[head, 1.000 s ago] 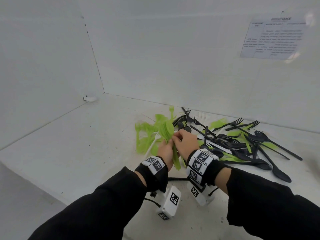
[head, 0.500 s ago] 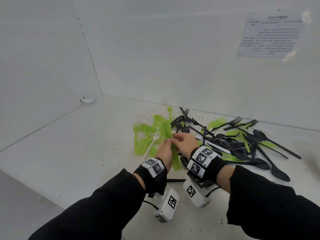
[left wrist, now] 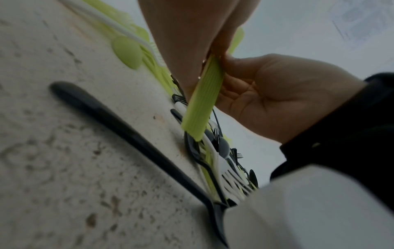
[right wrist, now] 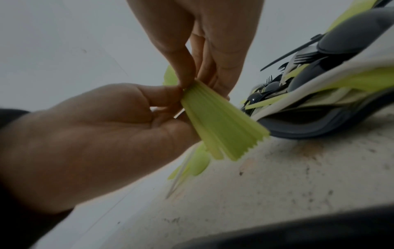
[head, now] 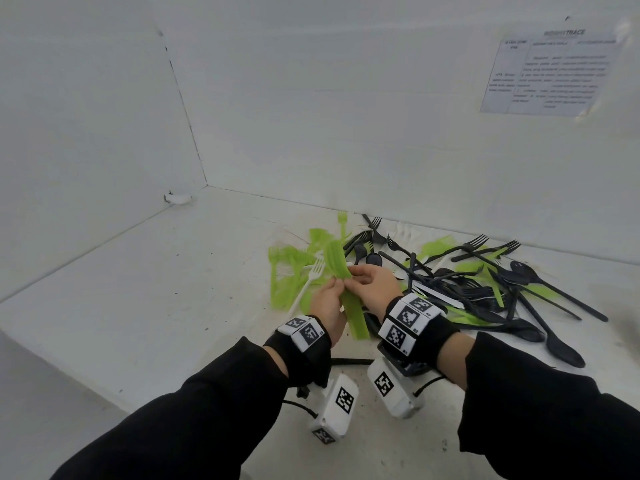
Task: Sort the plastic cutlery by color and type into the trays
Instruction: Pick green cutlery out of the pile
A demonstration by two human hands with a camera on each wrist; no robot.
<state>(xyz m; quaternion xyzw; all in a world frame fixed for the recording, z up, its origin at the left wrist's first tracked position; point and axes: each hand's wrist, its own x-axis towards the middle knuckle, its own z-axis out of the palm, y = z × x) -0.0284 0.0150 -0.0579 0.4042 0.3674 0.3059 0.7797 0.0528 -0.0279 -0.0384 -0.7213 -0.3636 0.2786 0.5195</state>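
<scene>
My left hand and right hand both pinch one stack of green cutlery, handles fanned toward me, held above the white table. It sits at the near left edge of the mixed pile of black, green and white pieces.

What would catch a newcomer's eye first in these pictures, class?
The stack of bright green plastic cutlery handles, gripped by the left hand and pinched by the right hand in the middle. Then the tangled heap of black plastic forks and spoons to the right, on the white tabletop.
</scene>
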